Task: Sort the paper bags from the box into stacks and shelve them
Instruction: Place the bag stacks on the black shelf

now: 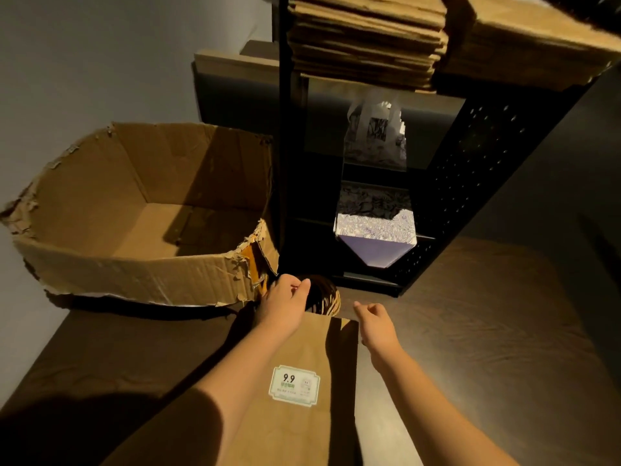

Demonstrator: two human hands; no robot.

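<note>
A flat brown paper bag point(302, 408) with a "9.9" label lies on the dark floor under my arms. My left hand point(285, 302) reaches over its far end, thumb and fingers pinching something dark at the bag's top; what exactly is hidden. My right hand point(374, 322) hovers just right of the bag's top corner, fingers loosely curled, holding nothing. The torn cardboard box point(100, 264) sits at the left with nothing visible inside. Stacks of brown paper bags point(366, 38) fill the upper level of the black shelf point(470, 169).
A purple and white patterned bag point(376, 230) sits on a lower shelf level, and another patterned bag point(376, 136) stands above it. A wall runs along the left behind the box. Bare wooden floor point(487, 348) extends to the right.
</note>
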